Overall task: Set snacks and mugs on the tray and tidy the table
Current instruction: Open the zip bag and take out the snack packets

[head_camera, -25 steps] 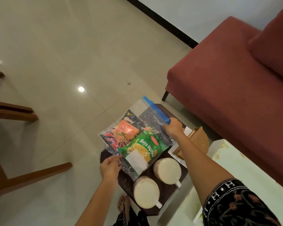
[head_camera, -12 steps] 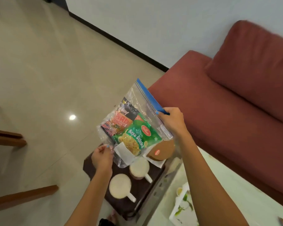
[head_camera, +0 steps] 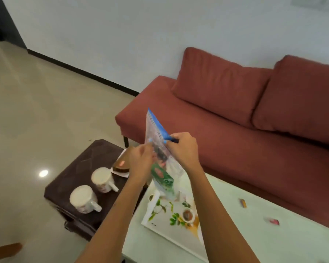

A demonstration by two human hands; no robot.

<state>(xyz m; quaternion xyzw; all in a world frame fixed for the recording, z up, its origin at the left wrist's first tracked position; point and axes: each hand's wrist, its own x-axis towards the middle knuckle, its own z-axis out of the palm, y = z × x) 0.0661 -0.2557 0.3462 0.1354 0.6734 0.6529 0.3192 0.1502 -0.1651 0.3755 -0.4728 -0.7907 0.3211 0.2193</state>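
I hold a clear zip bag of snacks (head_camera: 160,168) upright above the near end of a white floral tray (head_camera: 171,215). Its blue zip strip is at the top and a green snack packet shows inside. My right hand (head_camera: 180,149) pinches the bag at the zip strip. My left hand (head_camera: 141,160) grips the bag's left side just below. Two white mugs (head_camera: 101,179) (head_camera: 83,199) stand upside down on a dark stool (head_camera: 78,164) to the left. A brown wooden holder (head_camera: 122,164) lies on a white napkin by the farther mug.
The tray lies on a pale green table (head_camera: 254,234) with two small wrappers (head_camera: 242,203) (head_camera: 273,222) on its right part. A red sofa (head_camera: 245,118) runs behind the table. Tiled floor (head_camera: 36,111) spreads to the left.
The bag has moved right, from over the stool to over the tray, and turned upright. My left hand has shifted from its bottom corner up to near the zip.
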